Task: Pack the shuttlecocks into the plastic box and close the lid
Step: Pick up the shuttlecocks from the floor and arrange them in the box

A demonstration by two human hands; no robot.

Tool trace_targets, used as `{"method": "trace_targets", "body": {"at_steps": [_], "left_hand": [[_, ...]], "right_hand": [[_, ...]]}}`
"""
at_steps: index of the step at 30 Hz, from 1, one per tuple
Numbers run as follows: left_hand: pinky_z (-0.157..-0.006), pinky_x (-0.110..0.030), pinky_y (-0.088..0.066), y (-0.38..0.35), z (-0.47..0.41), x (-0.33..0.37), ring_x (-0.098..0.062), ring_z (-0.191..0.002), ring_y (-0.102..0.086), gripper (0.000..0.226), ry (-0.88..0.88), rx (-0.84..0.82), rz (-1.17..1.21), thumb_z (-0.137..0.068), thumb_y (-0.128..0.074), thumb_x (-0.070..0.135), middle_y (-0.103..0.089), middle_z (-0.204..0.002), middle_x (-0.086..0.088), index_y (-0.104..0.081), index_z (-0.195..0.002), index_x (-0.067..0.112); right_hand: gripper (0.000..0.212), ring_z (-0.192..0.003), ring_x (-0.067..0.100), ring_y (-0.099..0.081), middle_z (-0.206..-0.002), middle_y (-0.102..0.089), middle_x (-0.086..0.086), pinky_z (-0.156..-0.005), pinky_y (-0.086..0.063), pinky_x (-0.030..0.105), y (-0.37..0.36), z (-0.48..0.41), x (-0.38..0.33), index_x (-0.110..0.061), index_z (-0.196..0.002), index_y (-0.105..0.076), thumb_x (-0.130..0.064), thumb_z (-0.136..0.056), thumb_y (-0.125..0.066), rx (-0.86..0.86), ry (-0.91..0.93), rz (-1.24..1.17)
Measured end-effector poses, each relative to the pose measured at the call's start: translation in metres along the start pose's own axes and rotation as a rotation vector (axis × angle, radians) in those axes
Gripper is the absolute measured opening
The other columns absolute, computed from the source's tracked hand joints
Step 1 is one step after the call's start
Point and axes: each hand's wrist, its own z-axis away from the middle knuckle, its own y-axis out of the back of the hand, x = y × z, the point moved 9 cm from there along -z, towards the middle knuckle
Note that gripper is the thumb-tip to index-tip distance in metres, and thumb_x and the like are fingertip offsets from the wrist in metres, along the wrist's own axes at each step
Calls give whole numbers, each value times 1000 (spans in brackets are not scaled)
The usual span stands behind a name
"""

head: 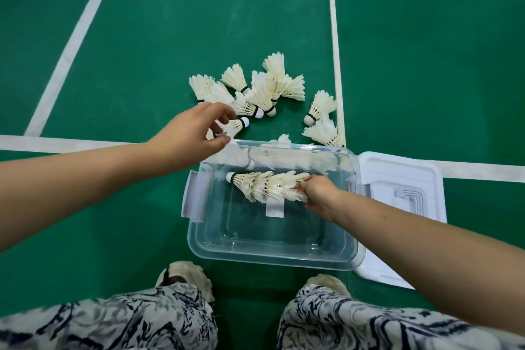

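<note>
On green court (199, 23), shuttlecocks (264, 91) crowd beyond the plastic box (272, 260).

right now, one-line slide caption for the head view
Right hand holds nested shuttlecocks inside the plastic box; left hand pinches a loose shuttlecock on the floor; lid alongside.

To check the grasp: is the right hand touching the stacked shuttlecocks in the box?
Touching. The head view shows the right hand with fingers curled round the feathers of the stacked shuttlecocks in the box.
</note>
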Motion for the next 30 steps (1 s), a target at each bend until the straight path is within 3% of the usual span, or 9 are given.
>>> {"method": "trace_targets", "body": {"at_steps": [3,5,7,9,13,18,23,27,30], "left_hand": [[-83,-28,-46,0,-2,0,-15,-86,-57,32,-3,-22,-14,-85,-58,15,-51,-104,4,-51,-116,19],[-84,-29,-46,-7,-4,3,-15,-88,-58,33,-12,-60,-23,-85,-58,16,-51,-103,5,-51,-117,19],[-81,-27,-45,-11,-8,9,-15,-89,-58,32,-36,-98,-43,-86,-58,17,-51,-103,4,-51,-117,20],[-80,-25,-42,-10,-20,17,-15,-88,-58,31,-68,-115,-77,-86,-57,18,-53,-106,2,-51,-117,20],[-84,-29,-41,1,-64,26,-20,-92,-60,34,-55,-115,-139,-87,-57,23,-56,-113,-5,-50,-120,23],[-86,-29,-40,-37,-107,37,-24,-100,-56,41,-40,-260,-233,-87,-56,34,-53,-121,-11,-44,-126,28],[-73,-39,-57,-99,-126,26,-30,-94,-59,52,148,-487,-186,-89,-51,41,-45,-130,-13,-31,-136,35],[-69,-41,-59,-132,-134,27,-33,-113,-48,78,233,-553,-103,-80,-61,48,-32,-144,-12,-12,-141,43],[-69,-41,-58,-159,-130,26,-30,-104,-49,85,257,-661,-140,-80,-65,38,-34,-139,-14,-6,-141,44]], "right_hand": [[19,-74,18,-42,-83,-49,7,-59,-34,23,-4,0,6,-12,-83,-49,-6,-94,-35,-34,-69,51],[12,-79,22,-47,-89,-52,9,-67,-36,25,2,2,-1,-9,-101,-50,-9,-90,-43,23,-8,166],[44,-97,28,-55,-114,-57,13,-73,-39,26,14,8,-13,-9,-130,-39,-10,-87,-49,133,116,298],[55,-110,29,-55,-132,-51,11,-80,-43,28,19,19,-24,-10,-138,-33,-12,-85,-50,204,235,360],[52,-115,29,-52,-138,-42,12,-97,-44,35,20,38,-35,-10,-135,-37,-13,-85,-52,241,372,410],[44,-113,24,-51,-137,-38,10,-86,-37,26,14,53,-36,-13,-131,-40,-11,-88,-48,195,438,417],[39,-114,24,-49,-131,-44,8,-95,-40,30,9,61,-29,-16,-127,-43,-15,-89,-46,111,452,394],[38,-115,23,-48,-128,-47,6,-100,-41,33,1,64,-22,-18,-123,-47,-14,-86,-49,64,455,380],[37,-117,22,-46,-127,-46,3,-101,-40,33,-3,64,-17,-19,-123,-47,-16,-87,-48,31,439,358]]}}
